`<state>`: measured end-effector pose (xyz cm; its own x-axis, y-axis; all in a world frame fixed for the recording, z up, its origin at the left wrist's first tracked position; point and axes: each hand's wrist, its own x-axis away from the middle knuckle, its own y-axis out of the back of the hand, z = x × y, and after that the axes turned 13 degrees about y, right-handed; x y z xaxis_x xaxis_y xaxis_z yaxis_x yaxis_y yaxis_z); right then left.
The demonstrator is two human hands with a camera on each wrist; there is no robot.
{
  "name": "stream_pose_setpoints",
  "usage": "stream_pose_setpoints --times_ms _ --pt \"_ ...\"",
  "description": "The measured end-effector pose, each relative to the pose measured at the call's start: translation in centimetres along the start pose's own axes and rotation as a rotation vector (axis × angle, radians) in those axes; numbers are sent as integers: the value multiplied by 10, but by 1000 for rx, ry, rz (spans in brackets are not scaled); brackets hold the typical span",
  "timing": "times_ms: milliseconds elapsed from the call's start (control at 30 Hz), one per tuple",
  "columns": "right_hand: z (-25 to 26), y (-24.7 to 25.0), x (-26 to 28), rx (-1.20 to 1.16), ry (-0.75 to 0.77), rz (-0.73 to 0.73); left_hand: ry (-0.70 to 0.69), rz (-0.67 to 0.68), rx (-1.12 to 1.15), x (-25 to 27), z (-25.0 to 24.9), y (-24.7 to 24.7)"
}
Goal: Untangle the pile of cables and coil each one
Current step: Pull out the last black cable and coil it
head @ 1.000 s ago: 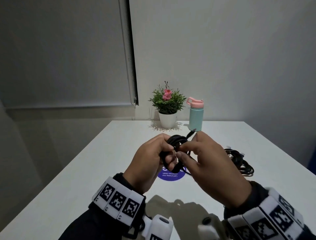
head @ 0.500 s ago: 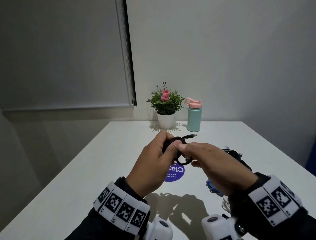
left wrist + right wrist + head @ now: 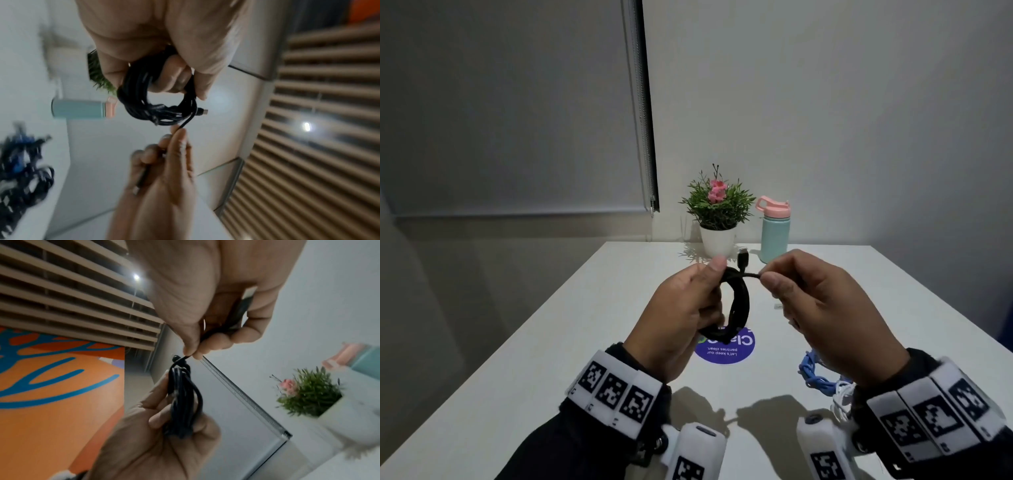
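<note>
A black cable wound into a small coil hangs above the white table. My left hand grips the coil with fingers through its ring, thumb on top. One plug sticks up from the coil. My right hand pinches the cable's free end between thumb and forefinger, just right of the coil; the far plug lies in its palm. A blue cable and a white one lie under my right wrist. Black and blue cables show blurred in the left wrist view.
A potted plant with a pink flower and a teal bottle with a pink lid stand at the table's far edge. A round purple sticker lies on the table under my hands. A wall and a roller blind lie behind.
Both hands have lifted the coil a little. My right hand has pulled the free end out to the right of the coil. The camera has tilted, uncovering the blue and white cables.
</note>
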<state>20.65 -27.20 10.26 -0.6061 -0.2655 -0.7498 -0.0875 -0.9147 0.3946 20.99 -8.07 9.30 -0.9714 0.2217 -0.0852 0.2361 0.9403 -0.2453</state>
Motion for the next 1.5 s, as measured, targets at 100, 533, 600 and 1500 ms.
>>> stream_pose_setpoints --times_ms 100,533,600,1500 --pt "-3 -12 4 -298 -155 25 75 182 338 0 3 -6" --pt "-5 -5 6 -671 -383 74 -257 82 -502 4 13 -5" --pt "-4 -4 5 -731 -409 89 -267 53 -432 4 8 -4" --pt "34 2 2 -81 75 -123 -132 28 37 0 12 -13"
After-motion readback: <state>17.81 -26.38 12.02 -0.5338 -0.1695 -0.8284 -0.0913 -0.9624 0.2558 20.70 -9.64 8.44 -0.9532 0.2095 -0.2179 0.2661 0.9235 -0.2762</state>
